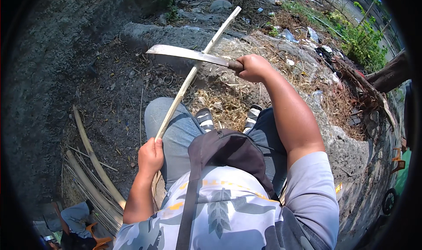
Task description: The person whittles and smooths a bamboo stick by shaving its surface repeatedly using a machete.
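— Pale split stick [193, 72]: where is it?
— My left hand [150, 155] is clenched around its lower end above my knee; it slants up past the blade [187, 53]. My right hand [254, 67] is fisted on the knife handle, blade crossing the stick.
— Room?
— Bare dirt [110, 96] on my left; concrete edge [347, 149] on my right.
— Litter?
— Whitish scraps [313, 34] far right, too small to make out.
— Hidden?
— Handle, inside my fist.

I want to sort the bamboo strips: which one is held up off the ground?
The pale bamboo strip gripped by the left hand, crossing the machete blade held by the right hand. The other bamboo strips lie on the soil.
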{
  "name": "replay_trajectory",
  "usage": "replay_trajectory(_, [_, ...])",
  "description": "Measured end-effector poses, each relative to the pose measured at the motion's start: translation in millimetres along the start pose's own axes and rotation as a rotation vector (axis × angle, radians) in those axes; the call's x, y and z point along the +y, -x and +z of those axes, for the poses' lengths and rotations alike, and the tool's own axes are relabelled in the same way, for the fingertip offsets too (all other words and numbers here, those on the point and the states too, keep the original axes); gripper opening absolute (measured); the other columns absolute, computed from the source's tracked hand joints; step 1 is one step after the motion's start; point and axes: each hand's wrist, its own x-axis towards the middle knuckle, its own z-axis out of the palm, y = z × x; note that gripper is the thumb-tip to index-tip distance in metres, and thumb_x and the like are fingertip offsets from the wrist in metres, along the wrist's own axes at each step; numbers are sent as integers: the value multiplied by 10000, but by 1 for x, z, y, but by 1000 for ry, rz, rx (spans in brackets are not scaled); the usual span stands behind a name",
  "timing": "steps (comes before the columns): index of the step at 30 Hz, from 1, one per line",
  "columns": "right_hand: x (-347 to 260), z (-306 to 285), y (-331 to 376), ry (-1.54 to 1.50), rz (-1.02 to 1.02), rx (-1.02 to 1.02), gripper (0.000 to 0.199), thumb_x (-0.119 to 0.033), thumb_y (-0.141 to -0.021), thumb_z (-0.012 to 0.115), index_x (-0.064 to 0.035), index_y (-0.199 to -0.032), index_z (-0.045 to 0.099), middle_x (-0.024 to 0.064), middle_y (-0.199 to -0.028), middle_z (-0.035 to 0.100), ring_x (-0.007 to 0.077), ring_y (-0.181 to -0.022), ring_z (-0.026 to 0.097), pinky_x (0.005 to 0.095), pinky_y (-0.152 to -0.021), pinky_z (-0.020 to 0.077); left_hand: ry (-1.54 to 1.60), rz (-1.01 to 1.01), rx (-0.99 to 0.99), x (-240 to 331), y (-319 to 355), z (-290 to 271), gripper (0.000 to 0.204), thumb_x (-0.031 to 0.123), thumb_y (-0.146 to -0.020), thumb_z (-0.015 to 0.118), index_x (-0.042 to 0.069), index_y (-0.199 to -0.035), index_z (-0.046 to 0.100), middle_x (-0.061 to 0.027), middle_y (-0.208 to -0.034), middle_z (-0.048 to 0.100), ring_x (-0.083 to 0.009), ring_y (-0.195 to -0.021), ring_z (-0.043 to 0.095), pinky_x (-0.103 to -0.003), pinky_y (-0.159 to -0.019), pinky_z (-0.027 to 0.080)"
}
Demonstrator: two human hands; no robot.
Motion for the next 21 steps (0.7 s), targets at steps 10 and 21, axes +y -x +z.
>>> replay_trajectory(10, [1,7,8,-46,44,-31,420,-462,-826,778,-154,-1108,736,148,-1054,749,338,-1011,712,458,-882,553,-5,-25,-75,0,-5,-7,394,293,-1048,551,11,-773,539,-254,-680,594,-488,-655,589,-549,-588,434])
replay_trajectory(21, [-21,-9,19,26,-101,-51,377,-465,-820,780,-170,-1053,743,119,-1002,753,335,-969,718,468,-848,564,17,-47,-6,-3,2,3,401,302,-1051,545,15,-772,545,-241,-688,598,-475,-650,594,-542,-589,437])
